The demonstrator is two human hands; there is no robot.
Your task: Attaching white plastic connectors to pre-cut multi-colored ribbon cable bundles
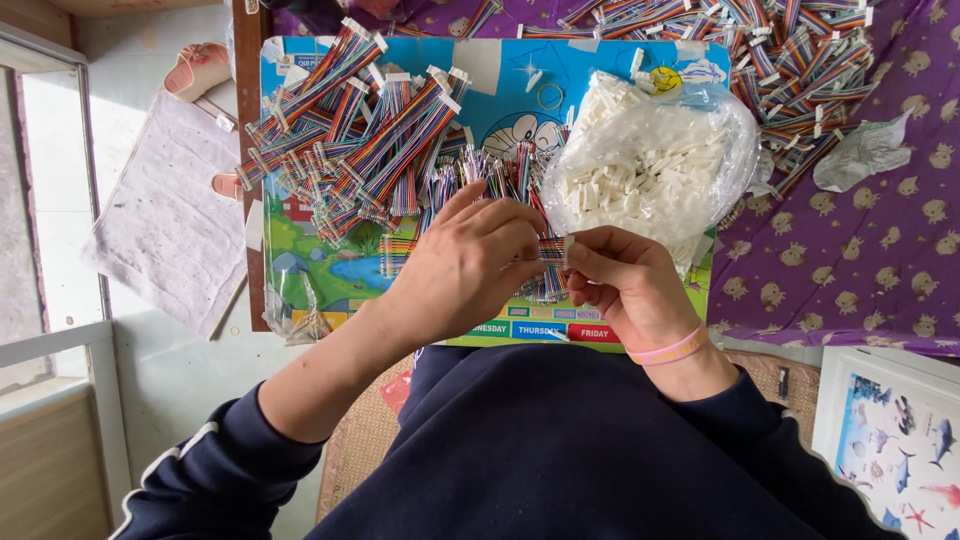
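Both hands meet at the centre of the frame, over the lower edge of a colourful board (500, 90) that serves as the worktop. The left hand (465, 265) is closed around one end of a short rainbow ribbon cable (552, 250), fingers curled over it. The right hand (625, 285) pinches the other end, where a small white connector (570, 243) sits between thumb and forefinger. The two hands are almost touching, joined by the cable. A pink wristband (668, 351) circles the right wrist.

Container: a clear plastic bag (650, 165), upper centre-right of the frame, lies on the board just above the right hand. It is open-topped, bulging, and filled with small white plastic connectors. Its lower edge is near the right-hand fingers.

Loose stock: a heap of rainbow cables (370, 140) covers the upper left of the board, lying fanned and crossed. A smaller cluster (490, 180) stands just above the left hand. A second heap (800, 60), with white ends fitted, lies in the upper right of the frame on a purple patterned cloth (870, 260). A crumpled clear bag (865, 150) lies on the cloth at the right; its contents cannot be made out.

A grey mat (170, 215) lies on the floor at the left of the frame.
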